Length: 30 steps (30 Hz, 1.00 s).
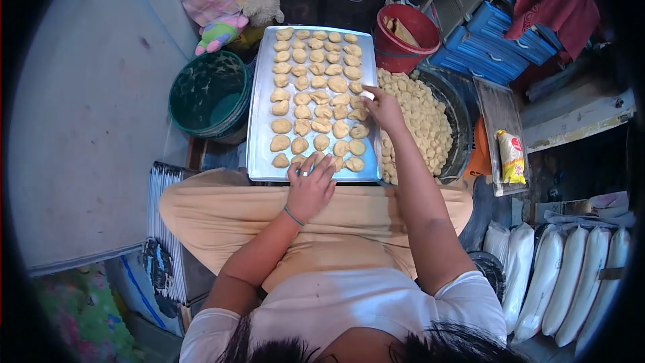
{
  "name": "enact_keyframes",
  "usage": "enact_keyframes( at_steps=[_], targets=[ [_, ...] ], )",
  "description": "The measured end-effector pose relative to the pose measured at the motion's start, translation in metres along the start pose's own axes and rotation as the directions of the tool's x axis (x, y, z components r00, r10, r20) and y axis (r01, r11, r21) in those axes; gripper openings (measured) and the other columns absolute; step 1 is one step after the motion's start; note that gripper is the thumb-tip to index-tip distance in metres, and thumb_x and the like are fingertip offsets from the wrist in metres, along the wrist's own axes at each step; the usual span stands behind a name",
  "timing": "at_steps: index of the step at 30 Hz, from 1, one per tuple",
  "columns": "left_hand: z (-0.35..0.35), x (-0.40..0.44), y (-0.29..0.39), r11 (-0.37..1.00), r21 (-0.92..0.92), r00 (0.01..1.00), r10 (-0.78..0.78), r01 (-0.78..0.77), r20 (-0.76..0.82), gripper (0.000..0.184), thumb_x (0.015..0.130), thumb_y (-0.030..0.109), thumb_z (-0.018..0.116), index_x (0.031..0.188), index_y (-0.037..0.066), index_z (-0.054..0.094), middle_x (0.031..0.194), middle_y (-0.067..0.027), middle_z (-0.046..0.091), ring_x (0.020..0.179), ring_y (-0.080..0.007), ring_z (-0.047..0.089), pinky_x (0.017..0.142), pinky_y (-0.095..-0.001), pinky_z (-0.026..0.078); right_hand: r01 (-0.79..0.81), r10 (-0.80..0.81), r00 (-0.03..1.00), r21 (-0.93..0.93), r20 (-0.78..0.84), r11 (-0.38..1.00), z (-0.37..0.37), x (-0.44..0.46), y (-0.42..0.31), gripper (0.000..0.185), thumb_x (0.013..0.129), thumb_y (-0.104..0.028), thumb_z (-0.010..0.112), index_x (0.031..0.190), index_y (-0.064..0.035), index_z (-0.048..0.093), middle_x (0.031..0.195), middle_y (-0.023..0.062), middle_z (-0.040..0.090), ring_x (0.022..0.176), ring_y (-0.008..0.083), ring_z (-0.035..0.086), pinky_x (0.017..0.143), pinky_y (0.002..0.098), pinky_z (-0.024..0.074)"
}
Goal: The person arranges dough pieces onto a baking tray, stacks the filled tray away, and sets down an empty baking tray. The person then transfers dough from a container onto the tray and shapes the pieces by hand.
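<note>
A metal tray in front of me carries rows of flattened pieces of dough. My left hand lies over its near edge, fingers spread flat on dough pieces in the front row and partly hiding them. At the tray's right edge is my right hand. Its thumb and index finger are apart beside the outermost dough pieces, with bare tray showing between them. Just right of this hand, many small dough lumps are heaped in a wide dark basin, partly covered by my forearm.
Left of the tray stands a green bucket; a red bucket is behind the basin. A board with a yellow-and-white packet lies to the right. Filled plastic bags line the lower right, and stacked trays the left.
</note>
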<state>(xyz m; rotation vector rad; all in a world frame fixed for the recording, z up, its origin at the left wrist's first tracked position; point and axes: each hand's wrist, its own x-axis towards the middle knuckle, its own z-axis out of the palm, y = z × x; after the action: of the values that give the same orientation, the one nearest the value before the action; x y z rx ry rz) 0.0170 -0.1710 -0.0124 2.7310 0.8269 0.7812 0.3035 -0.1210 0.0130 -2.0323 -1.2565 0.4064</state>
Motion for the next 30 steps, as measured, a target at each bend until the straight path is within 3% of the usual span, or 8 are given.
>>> enact_keyframes(
  at_steps=[5,13,16,19,21,24,27,30],
  targets=[
    [-0.005,0.003,-0.002,1.0,-0.018,1.0,-0.007,0.007,-0.018,0.033,0.081,0.025,0.069,0.112,0.013,0.067,0.134,-0.0043,0.057,0.128,-0.0271,0.043,0.1,-0.0496,0.026,-0.01,0.034,0.98,-0.122,0.194,0.992,0.007,0.053,0.005,0.04,0.078,-0.028,0.072,0.115,-0.0129,0.07,0.092,0.0186,0.071,0.083,0.0311,0.069,0.076,0.0405,0.0537],
    [-0.029,0.011,-0.009,0.995,-0.099,0.994,-0.042,0.032,-0.099,0.031,0.079,0.024,0.072,0.109,0.014,0.067,0.133,-0.0046,0.057,0.128,-0.0274,0.046,0.1,-0.049,0.027,-0.005,0.007,1.0,-0.217,0.005,0.976,0.034,0.129,0.013,0.045,0.077,-0.029,0.071,0.116,-0.0074,0.069,0.092,0.0188,0.071,0.081,0.0244,0.068,0.078,0.0354,0.0526],
    [-0.087,0.013,-0.025,0.982,-0.154,0.974,-0.135,0.107,-0.184,0.03,0.079,0.024,0.072,0.107,0.015,0.067,0.132,-0.0059,0.057,0.126,-0.0281,0.048,0.1,-0.0493,0.027,0.038,0.011,0.974,0.21,-0.227,0.977,-0.005,0.111,-0.006,0.037,0.079,-0.016,0.075,0.113,-0.0037,0.07,0.093,0.0094,0.071,0.082,0.0146,0.065,0.074,0.026,0.0519],
    [-0.161,-0.019,-0.08,0.95,-0.141,0.831,-0.311,0.277,-0.462,0.025,0.082,0.012,0.067,0.107,0.008,0.068,0.127,-0.0099,0.058,0.117,-0.029,0.054,0.096,-0.0416,0.039,0.185,-0.15,0.899,0.047,-0.412,0.982,-0.05,0.075,0.036,0.04,0.077,-0.021,0.081,0.11,-0.0011,0.07,0.098,0.0121,0.071,0.087,0.0218,0.066,0.082,0.0333,0.052],
    [-0.19,-0.061,-0.121,0.821,-0.294,0.606,-0.562,0.489,-0.563,0.02,0.085,0.011,0.064,0.103,0.003,0.068,0.11,-0.0129,0.064,0.102,-0.0289,0.06,0.089,-0.0385,0.047,-0.102,0.056,0.895,-0.081,-0.442,0.991,-0.042,0.025,0.008,0.05,0.08,-0.027,0.078,0.121,-0.0013,0.064,0.123,0.0185,0.061,0.113,0.031,0.058,0.098,0.0405,0.0447],
    [-0.204,-0.143,-0.178,0.534,-0.42,0.33,-0.82,0.734,-0.467,0.023,0.083,0.016,0.067,0.1,0.0,0.068,0.1,-0.0164,0.066,0.096,-0.031,0.062,0.086,-0.0425,0.049,0.328,-0.331,0.92,-0.05,-0.209,0.943,0.013,0.005,-0.036,0.049,0.085,-0.023,0.075,0.126,-0.002,0.06,0.135,0.0172,0.053,0.118,0.0281,0.056,0.101,0.037,0.0431],
    [-0.178,-0.224,-0.203,0.42,0.064,0.414,-0.839,0.905,-0.352,0.03,0.081,0.018,0.069,0.105,0.001,0.067,0.103,-0.0155,0.064,0.098,-0.0317,0.061,0.085,-0.0455,0.05,0.482,-0.513,0.855,0.241,0.08,0.842,0.081,-0.09,-0.184,0.054,0.081,-0.018,0.075,0.129,-0.0035,0.056,0.136,0.0189,0.051,0.13,0.0341,0.043,0.111,0.0421,0.0303],
    [-0.142,-0.26,-0.188,0.353,0.306,0.443,-0.843,0.884,-0.304,0.039,0.077,0.02,0.073,0.111,0.002,0.065,0.109,-0.0155,0.061,0.102,-0.0339,0.058,0.086,-0.0463,0.049,0.743,-0.865,0.399,0.445,0.305,0.499,0.121,-0.171,-0.257,0.054,0.077,-0.021,0.073,0.129,-0.0109,0.058,0.138,0.017,0.048,0.133,0.0338,0.039,0.109,0.0501,0.0281]
  ],
)
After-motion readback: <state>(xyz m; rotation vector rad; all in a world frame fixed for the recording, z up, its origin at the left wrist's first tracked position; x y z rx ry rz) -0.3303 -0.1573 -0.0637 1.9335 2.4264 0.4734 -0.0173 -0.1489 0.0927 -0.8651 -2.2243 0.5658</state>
